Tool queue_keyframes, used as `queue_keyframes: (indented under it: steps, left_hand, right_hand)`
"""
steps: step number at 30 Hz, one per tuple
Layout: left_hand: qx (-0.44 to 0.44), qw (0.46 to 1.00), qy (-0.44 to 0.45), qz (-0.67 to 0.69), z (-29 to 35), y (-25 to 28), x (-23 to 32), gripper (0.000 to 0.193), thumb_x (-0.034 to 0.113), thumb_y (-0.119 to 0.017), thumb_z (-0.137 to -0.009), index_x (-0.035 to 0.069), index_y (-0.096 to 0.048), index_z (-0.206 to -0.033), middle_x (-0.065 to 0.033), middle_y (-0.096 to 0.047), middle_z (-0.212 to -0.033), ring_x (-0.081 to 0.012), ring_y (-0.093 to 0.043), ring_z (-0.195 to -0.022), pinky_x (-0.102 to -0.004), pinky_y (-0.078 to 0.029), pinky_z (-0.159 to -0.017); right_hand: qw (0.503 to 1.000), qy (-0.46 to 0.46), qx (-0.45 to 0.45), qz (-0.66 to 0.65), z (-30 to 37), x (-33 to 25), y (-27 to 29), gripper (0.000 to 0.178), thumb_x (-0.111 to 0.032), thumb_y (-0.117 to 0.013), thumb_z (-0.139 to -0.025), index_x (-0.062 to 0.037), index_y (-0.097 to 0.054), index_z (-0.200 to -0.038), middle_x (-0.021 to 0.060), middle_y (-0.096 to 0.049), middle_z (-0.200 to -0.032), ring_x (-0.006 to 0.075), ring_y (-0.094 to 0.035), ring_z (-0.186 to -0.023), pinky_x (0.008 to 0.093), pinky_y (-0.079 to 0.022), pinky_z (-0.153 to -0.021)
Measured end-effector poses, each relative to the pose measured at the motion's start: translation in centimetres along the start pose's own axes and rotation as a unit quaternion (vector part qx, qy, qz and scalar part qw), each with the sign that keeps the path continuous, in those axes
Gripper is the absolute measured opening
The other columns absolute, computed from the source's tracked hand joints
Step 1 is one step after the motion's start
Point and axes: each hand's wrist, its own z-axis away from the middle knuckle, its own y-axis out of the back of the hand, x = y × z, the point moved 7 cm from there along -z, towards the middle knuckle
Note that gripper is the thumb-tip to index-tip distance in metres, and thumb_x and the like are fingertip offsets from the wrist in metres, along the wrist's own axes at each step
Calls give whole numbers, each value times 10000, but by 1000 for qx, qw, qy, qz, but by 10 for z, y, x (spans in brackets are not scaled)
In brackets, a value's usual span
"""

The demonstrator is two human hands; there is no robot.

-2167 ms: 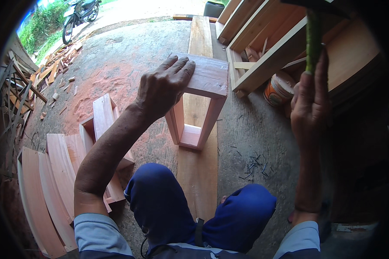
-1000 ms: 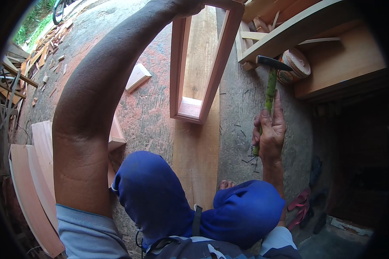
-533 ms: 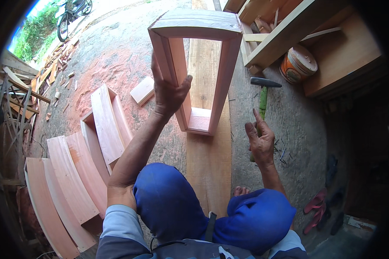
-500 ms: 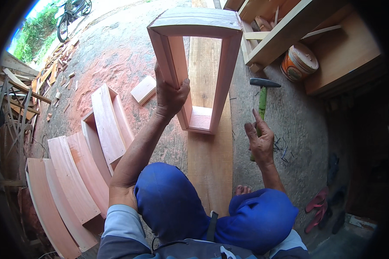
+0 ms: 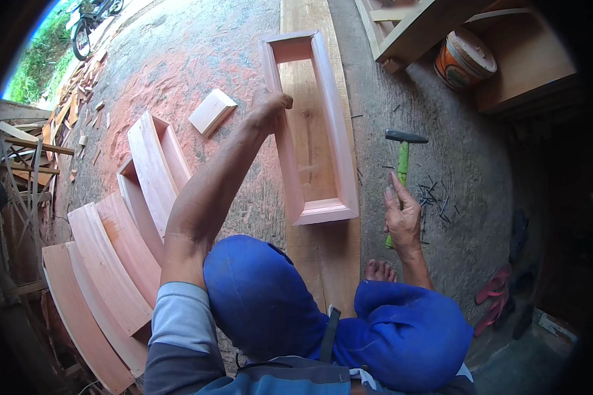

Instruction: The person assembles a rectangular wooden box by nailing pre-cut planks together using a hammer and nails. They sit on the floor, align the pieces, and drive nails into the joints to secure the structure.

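Note:
My left hand (image 5: 270, 106) is closed around the left long side of a narrow rectangular wooden frame (image 5: 336, 125). The frame is open through its middle, and the plank (image 5: 308, 141) beneath shows inside it. Its near end hangs over the plank, casting a shadow there. My right hand (image 5: 402, 217) grips a hammer (image 5: 403, 164) by its green handle, with the index finger stretched along it. The dark hammer head points away from me, above the concrete floor. Several loose nails (image 5: 435, 197) lie on the floor beside this hand.
Several assembled pinkish wooden frames (image 5: 112, 263) stand in a row at my left. A small wood block (image 5: 213, 112) lies on sawdust-covered floor. To the far right are a bucket (image 5: 464, 59) and larger wooden carcasses (image 5: 540, 59). Pink sandals (image 5: 493, 296) lie at the right.
The wooden frame has tipped down from its raised stance, its far end lower, and now lies flatter over the plank. The hammer stays in my right hand, slightly lower in view.

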Motion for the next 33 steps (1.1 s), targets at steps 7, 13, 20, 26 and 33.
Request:
queue_keyframes:
  steps: [7, 13, 20, 26, 33]
  left_hand:
    - [43, 997, -70, 7, 8, -6, -65, 467, 0, -685, -790, -80, -543, -1227, -165, -649, -1081, -233, -653, -936, -376, -555, -808]
    - [53, 996, -68, -36, 38, -11, -46, 573, 26, -602, -774, -54, -471, -1326, -107, -637, -951, -180, -628, -781, -342, -539, -702]
    - [64, 994, -88, -29, 36, -6, -47, 593, 32, -595, -767, -53, -459, -1337, -107, -631, -929, -164, -612, -713, -326, -523, -623]
    - [69, 994, -81, -37, 35, -8, -47, 582, 39, -602, -763, -63, -477, -1322, -113, -643, -964, -171, -632, -793, -339, -539, -700]
    - [49, 992, -86, -73, 22, -5, -56, 618, 36, -602, -753, -60, -453, -1345, -148, -638, -956, -205, -635, -760, -355, -539, -684]
  right_hand:
    - [995, -81, -17, -47, -6, 17, -1, 556, -163, -511, -1079, -109, -350, -1609, 2, -575, -843, 20, -442, -476, 217, -416, -408]
    - [989, -121, -27, -86, -20, 46, -16, 653, -166, -463, -1093, -186, -158, -1670, 22, -585, -836, 26, -447, -470, 217, -400, -389]
    - [980, -160, -39, -115, -24, 63, -35, 669, -167, -476, -1092, -207, -147, -1672, 18, -582, -842, 34, -438, -477, 219, -396, -404]
    - [976, -177, -38, -121, -20, 79, -35, 694, -168, -502, -1084, -216, -138, -1673, 26, -584, -859, 40, -442, -482, 224, -399, -403]
    - [979, -174, -2, -108, -26, 83, -20, 731, -239, -541, -1079, -200, -117, -1674, 25, -570, -896, 44, -444, -499, 217, -398, -412]
